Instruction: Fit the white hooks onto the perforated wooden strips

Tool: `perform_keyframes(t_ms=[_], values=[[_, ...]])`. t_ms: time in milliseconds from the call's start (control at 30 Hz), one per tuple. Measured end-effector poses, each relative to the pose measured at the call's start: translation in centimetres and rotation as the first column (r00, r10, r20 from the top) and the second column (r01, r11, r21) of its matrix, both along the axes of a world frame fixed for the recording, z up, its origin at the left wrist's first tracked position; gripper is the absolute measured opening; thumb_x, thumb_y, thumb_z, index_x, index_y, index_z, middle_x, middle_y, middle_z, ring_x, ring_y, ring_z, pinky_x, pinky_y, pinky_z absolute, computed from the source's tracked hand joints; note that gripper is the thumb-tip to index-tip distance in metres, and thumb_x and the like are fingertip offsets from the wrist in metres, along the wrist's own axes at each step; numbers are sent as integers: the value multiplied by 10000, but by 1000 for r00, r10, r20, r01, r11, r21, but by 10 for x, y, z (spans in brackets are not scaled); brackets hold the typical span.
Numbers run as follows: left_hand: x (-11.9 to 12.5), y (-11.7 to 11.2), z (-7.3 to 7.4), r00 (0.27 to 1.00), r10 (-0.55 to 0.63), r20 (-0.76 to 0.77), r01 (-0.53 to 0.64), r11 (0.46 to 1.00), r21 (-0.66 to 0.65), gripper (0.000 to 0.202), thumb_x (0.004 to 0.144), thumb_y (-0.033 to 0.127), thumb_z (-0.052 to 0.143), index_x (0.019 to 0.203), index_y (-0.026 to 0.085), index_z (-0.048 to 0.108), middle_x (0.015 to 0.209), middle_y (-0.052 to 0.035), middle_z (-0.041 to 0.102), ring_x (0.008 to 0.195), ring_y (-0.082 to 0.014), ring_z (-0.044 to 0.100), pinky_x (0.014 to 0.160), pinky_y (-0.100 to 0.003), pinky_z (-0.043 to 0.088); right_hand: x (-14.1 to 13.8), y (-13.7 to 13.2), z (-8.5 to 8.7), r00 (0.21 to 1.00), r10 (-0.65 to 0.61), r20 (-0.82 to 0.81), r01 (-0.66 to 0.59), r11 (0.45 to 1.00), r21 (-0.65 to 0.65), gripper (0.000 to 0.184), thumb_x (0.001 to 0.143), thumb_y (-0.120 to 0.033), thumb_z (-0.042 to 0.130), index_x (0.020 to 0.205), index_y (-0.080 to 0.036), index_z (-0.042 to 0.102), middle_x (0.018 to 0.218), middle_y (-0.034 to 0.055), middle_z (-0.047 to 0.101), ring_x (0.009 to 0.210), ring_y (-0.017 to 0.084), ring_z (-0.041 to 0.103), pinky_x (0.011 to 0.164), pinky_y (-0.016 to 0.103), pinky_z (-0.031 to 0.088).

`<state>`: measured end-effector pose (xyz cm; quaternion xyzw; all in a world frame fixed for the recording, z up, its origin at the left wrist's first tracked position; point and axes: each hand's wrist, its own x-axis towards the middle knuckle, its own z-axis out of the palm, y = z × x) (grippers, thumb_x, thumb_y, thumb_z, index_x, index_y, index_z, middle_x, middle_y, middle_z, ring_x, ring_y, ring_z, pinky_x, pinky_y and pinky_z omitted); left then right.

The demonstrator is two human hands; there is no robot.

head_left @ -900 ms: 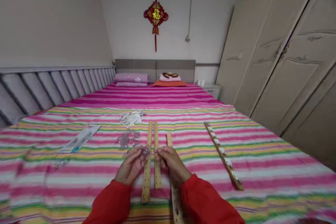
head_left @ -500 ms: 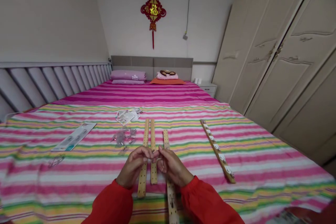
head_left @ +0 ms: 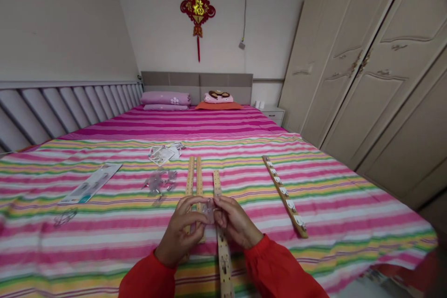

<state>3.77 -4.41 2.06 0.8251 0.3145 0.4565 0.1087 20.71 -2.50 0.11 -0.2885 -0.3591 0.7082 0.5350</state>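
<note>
Where the two hands meet at 6 o'clock in the view, a small clear piece (head_left: 209, 208) is pinched between the fingertips of the left hand (head_left: 182, 233) and the right hand (head_left: 237, 224); both are closed on it. The piece is held just above the single strip (head_left: 221, 247), whose long axis runs from 12 to 6 o'clock under the grip. The right hand is nearer that strip. A strip pair (head_left: 194, 174) lies parallel at 11 o'clock. Loose pieces (head_left: 157, 181) lie at 10 o'clock, a fitted strip (head_left: 284, 195) at 2 o'clock. Everything is carried on a striped sheet (head_left: 104, 237); a wardrobe (head_left: 366, 79) stands at 3 o'clock.
</note>
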Motion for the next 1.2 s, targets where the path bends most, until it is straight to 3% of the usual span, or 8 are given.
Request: perform_keyframes(t_ms=[167,333,533,700,767,867,1000,1200], values=[[-3,4,-2,991,-131,17,129,940,-316,161,688,109,538,664,207,664,1329,-77,499,1274,-248,394,1016,-392,359,9,2,2,998,21,60,-21,1000,10,366,747,-472,655,720,-109,694,465,-20,563,304,27,327,354,213,162],[-5,9,2,927,-340,157,367,740,-564,73,664,162,593,627,185,652,1415,-75,427,1346,-274,315,1049,-406,314,20,-1,8,946,268,182,-274,962,8,259,666,-365,761,685,-112,710,534,-12,611,336,10,330,372,201,141],[-8,26,-5,849,-428,310,513,526,-678,78,650,236,688,629,169,656,1416,-92,437,1336,-304,338,1095,-441,217,36,-1,6,864,456,215,-465,885,-9,206,585,-234,810,715,-107,712,495,-33,601,344,15,353,387,189,223],[5,42,-7,839,-165,519,522,514,-680,142,653,287,701,751,185,689,1319,-113,541,1252,-293,450,1028,-432,330,40,6,-1,872,449,192,-454,891,-21,172,583,-200,785,688,-111,682,551,0,647,343,19,368,379,184,211],[15,48,-6,843,47,535,439,515,-736,260,649,309,693,882,194,688,1202,-112,619,1132,-264,549,935,-393,419,39,14,-4,918,360,169,-361,932,-23,147,592,-206,761,668,-120,669,559,4,650,345,17,349,380,184,198],[32,61,-8,810,310,498,334,454,-826,342,642,361,691,931,179,664,943,-71,693,860,-183,632,769,-300,482,35,32,-10,981,122,149,-119,992,-29,131,570,-208,735,633,-127,653,521,-9,623,344,17,319,374,186,168],[49,87,-23,768,388,509,334,436,-836,327,577,398,745,765,154,635,709,-19,661,671,-124,608,650,-240,485,30,59,-17,971,-118,210,125,992,-18,124,544,-227,698,566,-135,619,404,-46,530,327,28,301,369,195,163],[59,130,-46,736,455,502,292,457,-840,325,553,386,757,698,132,615,625,-10,621,577,-86,576,604,-224,485,25,88,-30,910,-246,333,279,959,-55,157,553,-280,639,483,-170,552,289,-82,388,299,48,274,361,209,181]])
